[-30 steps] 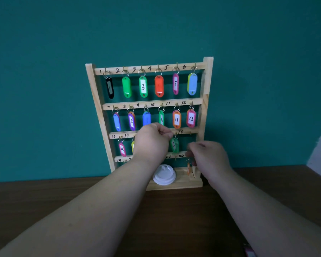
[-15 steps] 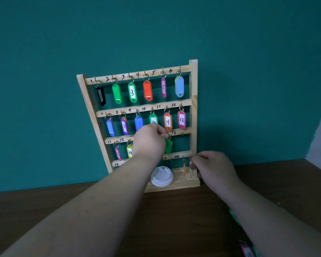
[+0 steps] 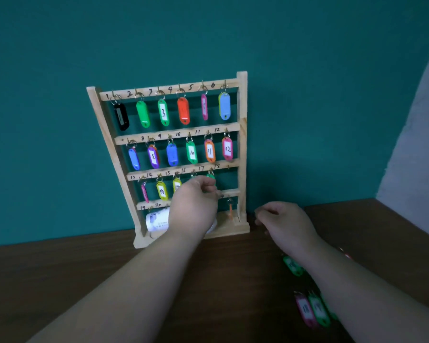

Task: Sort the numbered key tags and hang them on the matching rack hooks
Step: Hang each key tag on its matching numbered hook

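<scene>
Your right hand (image 3: 282, 221) has withdrawn from the rack (image 3: 242, 144), loosely curled and empty; the orange tag (image 3: 230, 210) hangs on its bottom rail, placed. Your left hand (image 3: 196, 206) pinches the green tag (image 3: 210, 176) at the third rail.

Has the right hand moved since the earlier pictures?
Yes. The right hand was at the lower right post of the rack; now it is further right, apart from it.
</scene>
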